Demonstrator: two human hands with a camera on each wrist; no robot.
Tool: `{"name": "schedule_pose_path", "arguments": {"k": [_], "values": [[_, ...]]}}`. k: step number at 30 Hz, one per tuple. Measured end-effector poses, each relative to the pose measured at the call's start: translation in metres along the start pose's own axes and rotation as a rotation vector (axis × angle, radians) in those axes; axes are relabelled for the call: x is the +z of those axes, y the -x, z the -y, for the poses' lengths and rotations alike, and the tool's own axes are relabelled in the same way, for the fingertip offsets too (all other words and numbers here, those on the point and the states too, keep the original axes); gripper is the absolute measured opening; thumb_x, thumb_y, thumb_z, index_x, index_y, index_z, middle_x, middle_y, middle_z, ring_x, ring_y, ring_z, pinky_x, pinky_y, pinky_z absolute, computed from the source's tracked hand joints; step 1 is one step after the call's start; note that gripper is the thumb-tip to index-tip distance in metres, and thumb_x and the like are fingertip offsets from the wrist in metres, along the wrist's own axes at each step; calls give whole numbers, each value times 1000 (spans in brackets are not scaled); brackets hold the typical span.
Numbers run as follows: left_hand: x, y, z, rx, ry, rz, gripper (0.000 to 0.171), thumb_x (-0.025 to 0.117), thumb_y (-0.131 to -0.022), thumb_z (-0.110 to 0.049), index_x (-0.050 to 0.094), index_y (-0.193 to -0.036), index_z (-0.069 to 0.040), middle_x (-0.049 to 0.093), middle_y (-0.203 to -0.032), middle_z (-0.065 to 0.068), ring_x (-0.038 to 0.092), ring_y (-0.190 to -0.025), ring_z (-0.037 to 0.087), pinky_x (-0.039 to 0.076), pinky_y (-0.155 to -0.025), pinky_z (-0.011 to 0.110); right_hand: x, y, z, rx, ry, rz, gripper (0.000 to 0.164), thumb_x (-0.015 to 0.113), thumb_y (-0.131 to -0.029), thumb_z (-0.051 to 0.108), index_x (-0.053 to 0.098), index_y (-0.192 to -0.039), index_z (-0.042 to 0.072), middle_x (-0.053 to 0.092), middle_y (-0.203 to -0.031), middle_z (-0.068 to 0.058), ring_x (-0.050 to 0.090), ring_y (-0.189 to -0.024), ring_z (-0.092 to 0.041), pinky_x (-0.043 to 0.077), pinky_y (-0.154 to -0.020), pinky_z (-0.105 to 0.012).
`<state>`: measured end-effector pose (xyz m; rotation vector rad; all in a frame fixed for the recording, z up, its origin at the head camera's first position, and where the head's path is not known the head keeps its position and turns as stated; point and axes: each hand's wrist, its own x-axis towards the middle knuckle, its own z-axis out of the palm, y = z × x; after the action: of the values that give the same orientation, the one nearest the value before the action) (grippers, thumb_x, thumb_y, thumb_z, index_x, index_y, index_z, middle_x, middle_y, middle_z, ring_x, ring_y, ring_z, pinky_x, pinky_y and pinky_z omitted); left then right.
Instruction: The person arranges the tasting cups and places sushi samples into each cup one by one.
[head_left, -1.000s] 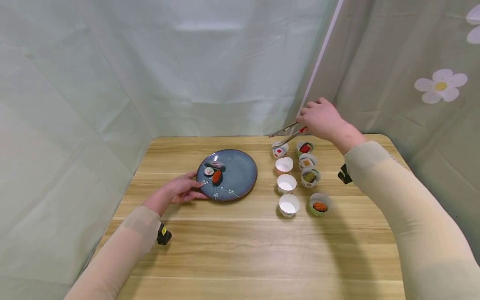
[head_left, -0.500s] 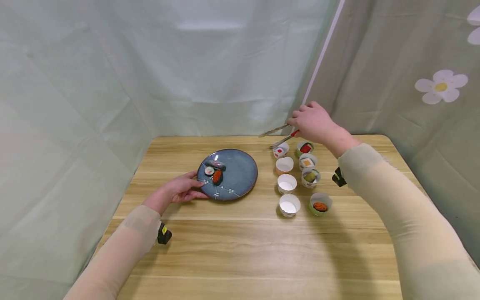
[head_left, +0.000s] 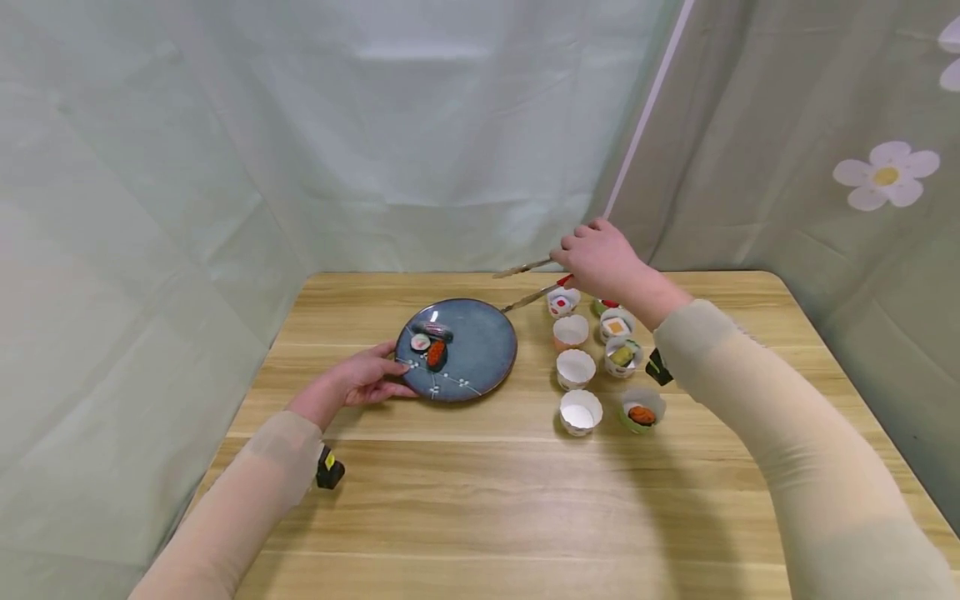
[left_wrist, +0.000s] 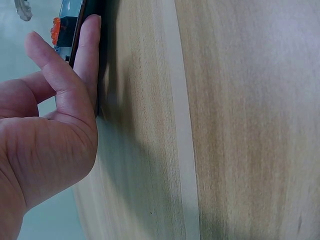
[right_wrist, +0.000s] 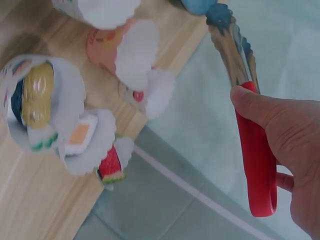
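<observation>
On the left, my left hand pinches the near-left rim of a blue-grey plate, thumb over the edge and fingers beneath. The plate bears a salmon roe sushi, a small sushi roll and a dark, long sushi piece, all on its left side. My right hand holds metal tongs by the red handle. The tongs' arms stand apart with nothing between them. One tip reaches the plate's far-right rim in the head view.
Two columns of paper cups stand right of the plate. The left column has bare cups and a far cup with red marks. The right column holds food pieces, among them an orange-topped one and a yellow one. Curtains hang behind the table.
My right hand has carried the tongs left and slightly toward me, from above the far cups to the plate's far-right edge. The left hand and the plate have stayed in place.
</observation>
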<state>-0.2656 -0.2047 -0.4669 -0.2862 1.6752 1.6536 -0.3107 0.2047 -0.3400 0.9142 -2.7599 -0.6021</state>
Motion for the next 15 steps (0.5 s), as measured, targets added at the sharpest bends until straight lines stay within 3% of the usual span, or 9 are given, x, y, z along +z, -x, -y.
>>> {"name": "schedule_pose_path", "arguments": {"k": [10,15], "values": [[0,-1,2,28,6,10,75,48,-109,-10,0,-166,-23,74,-102,19,77,-83,25,54,-52,17,5,-7,32,-27,10,-67,45,81,-88,42,68,-120,13,67,-106,-8,62,-102,-30,45,-94,-49],[0,-1,2,21,-2,7,75,48,-109,-10,1,-166,-24,74,-100,20,77,-81,24,55,-53,18,8,-11,50,-45,-11,-46,50,77,-89,49,68,-123,13,68,-106,-7,63,-102,-29,45,-95,-48]]}}
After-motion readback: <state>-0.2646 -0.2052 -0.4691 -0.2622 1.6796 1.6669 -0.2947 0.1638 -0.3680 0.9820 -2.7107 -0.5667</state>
